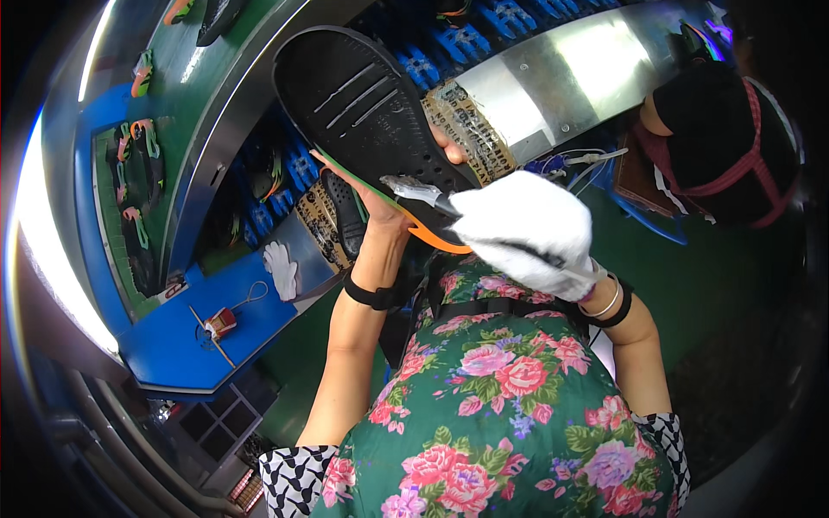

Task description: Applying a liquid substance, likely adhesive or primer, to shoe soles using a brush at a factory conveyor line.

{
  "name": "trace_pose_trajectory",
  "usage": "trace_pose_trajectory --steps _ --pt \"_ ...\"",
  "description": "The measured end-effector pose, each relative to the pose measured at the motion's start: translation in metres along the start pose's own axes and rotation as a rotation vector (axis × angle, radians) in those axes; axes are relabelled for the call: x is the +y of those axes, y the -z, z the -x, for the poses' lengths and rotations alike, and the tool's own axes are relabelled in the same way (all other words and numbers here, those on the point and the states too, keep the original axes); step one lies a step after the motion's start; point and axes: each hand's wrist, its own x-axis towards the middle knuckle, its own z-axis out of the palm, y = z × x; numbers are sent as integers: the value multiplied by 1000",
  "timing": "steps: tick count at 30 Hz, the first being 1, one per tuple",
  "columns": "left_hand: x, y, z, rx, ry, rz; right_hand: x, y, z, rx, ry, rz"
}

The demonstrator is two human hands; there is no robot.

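A large black shoe sole (350,104) with slots and small holes is held up in front of me, tilted. It has an orange and green strip (436,239) along its lower edge. My bare left hand (380,207) supports it from beneath, fingertips showing past its right edge. My right hand (527,229), in a white glove, is closed round the dark handle of a small brush (416,188). The brush's shiny grey head lies over the sole's lower part; whether it touches cannot be made out. Another black sole (350,211) is partly hidden behind my left wrist.
A metal-edged conveyor (216,104) on the left carries several colourful shoe parts. A blue table (177,341) holds a white glove (281,269) and a small red container (220,322). Blue holders line a metal bench (553,73) ahead. Another person (721,129) is at the right.
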Motion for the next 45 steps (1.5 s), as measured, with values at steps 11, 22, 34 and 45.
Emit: trace_pose_trajectory --steps 11,22,34,45 --pt "4 0 -4 -28 -36 29 5 -5 6 29 -46 -6" --pt "11 7 -12 -39 -135 -82 6 -5 8 -16 -87 -24" --pt "18 6 -23 -88 -169 -93 12 -3 1 16 -182 -123" --pt "25 5 -31 -89 -172 -197 18 2 0 16 -181 -165"
